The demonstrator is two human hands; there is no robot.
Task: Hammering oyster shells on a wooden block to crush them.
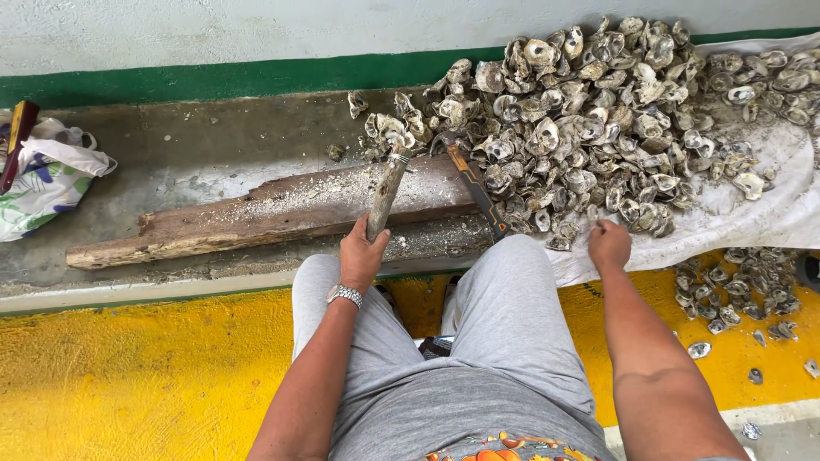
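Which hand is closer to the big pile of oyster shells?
Right. The right hand touches the edge of the oyster shell pile; the left hand grips a tool handle farther away.

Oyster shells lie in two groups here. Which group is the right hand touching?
The right hand rests at the edge of the big pile on the white cloth, not the smaller scatter on yellow floor.

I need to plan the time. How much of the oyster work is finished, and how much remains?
Done: a small pile of shells lies on the yellow floor. In hand: the left hand grips a wooden-handled tool over the plank; the right hand reaches into the big heap. Left: that heap, clearly much larger.
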